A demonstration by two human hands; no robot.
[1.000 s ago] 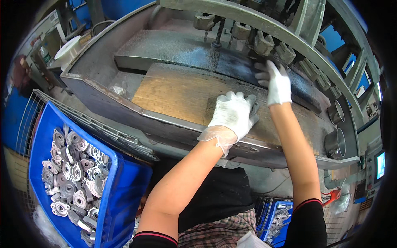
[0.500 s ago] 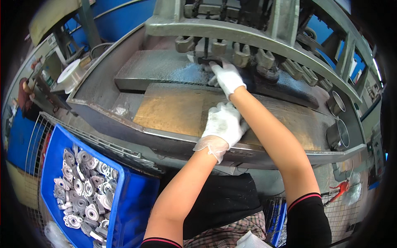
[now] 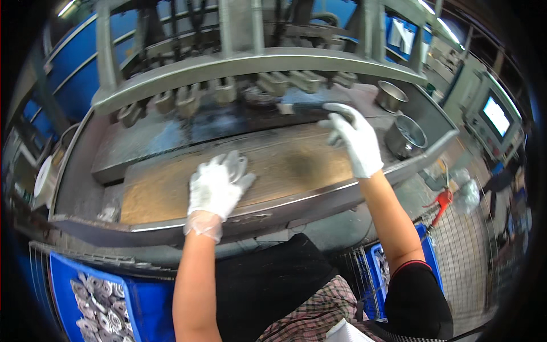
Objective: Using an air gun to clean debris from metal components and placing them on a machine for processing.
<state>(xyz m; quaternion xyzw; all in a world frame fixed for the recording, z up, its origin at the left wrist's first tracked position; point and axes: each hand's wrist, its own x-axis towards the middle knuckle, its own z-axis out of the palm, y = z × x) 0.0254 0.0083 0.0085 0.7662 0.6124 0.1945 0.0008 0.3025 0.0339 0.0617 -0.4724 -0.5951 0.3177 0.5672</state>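
Observation:
My left hand (image 3: 216, 188), in a white glove, is over the wooden board (image 3: 268, 165) at the front of the machine tray. Its fingers are closed around a small grey metal part (image 3: 237, 166), mostly hidden by the glove. Farther right, my gloved right hand (image 3: 359, 139) reaches over the board's right end. Between its thumb and fingers it grips a dark-handled tool with a pale tip (image 3: 286, 108), brush-like but blurred. The tip points left, below the row of metal clamp blocks (image 3: 225, 90).
Two metal cups (image 3: 405, 137) stand at the tray's right end. A heavy machine frame (image 3: 262, 64) spans the back. Blue bins (image 3: 128, 308) of metal castings sit below left and right. A red-handled air gun (image 3: 441, 202) and a control screen (image 3: 497, 117) are at the right.
The view has swung to the right. My hands, close together before, are now well apart, the right one nearer the cups and the left one over the board's left half.

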